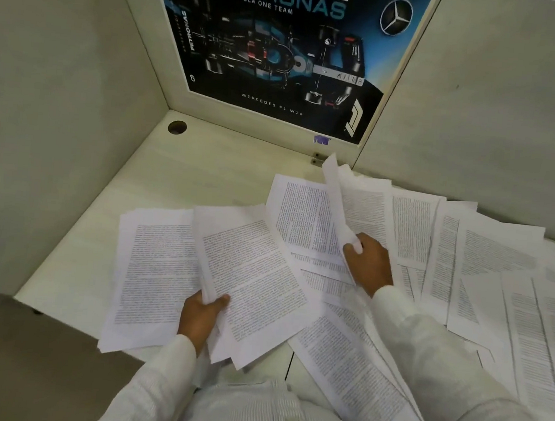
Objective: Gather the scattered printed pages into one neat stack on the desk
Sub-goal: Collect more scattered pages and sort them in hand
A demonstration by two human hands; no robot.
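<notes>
Printed pages lie scattered over the pale desk (158, 179), thickest at the right (493, 262). My left hand (201, 318) grips a loose bundle of several pages (253, 275) by its near edge, thumb on top; the bundle fans out and overhangs the desk's front. My right hand (367, 263) pinches a single page (335, 202) by its lower end and holds it lifted on edge, curling up above the flat sheets behind it (302, 219).
Cubicle walls close in the desk at the left, back and right. A dark racing-car poster (277, 42) hangs on the back wall. A round cable hole (177, 127) sits in the far left corner, and bare desk surface runs along the left side.
</notes>
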